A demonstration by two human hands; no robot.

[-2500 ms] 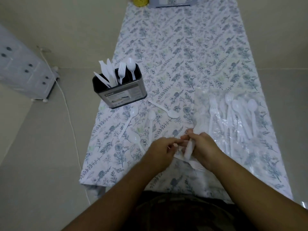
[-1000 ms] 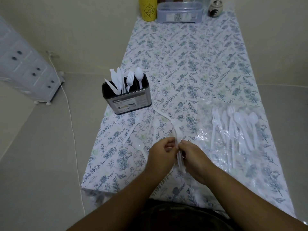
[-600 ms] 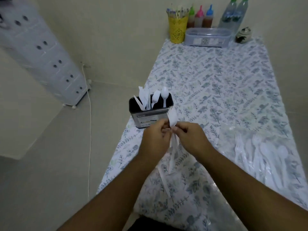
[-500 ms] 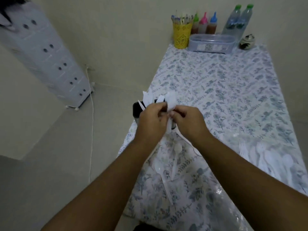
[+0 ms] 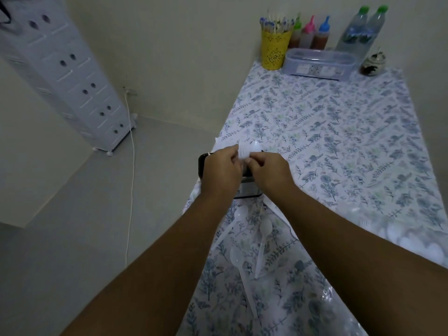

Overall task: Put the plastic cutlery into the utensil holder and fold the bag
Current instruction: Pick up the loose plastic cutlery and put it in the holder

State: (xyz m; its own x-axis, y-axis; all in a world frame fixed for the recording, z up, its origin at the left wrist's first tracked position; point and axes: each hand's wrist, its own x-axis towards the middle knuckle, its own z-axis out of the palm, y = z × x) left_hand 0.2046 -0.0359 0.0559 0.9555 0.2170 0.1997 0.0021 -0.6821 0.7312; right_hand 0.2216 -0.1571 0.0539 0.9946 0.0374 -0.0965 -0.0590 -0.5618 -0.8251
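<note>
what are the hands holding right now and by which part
Both the left hand and right hand pinch white plastic cutlery near its head, over the utensil holder.

we see white, smooth plastic spoons (image 5: 263,241) on a shiny flowered table cover (image 5: 339,141). the utensil holder (image 5: 247,189) looks like shiny metal.

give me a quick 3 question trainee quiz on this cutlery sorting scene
1. True or false: both hands are over the utensil holder.
2. What lies on the tablecloth just in front of the holder? A) loose spoons B) a plate C) scissors
3. Fill in: the yellow cup stands at the ____ end of the table.

Key: 1 true; 2 A; 3 far
</note>
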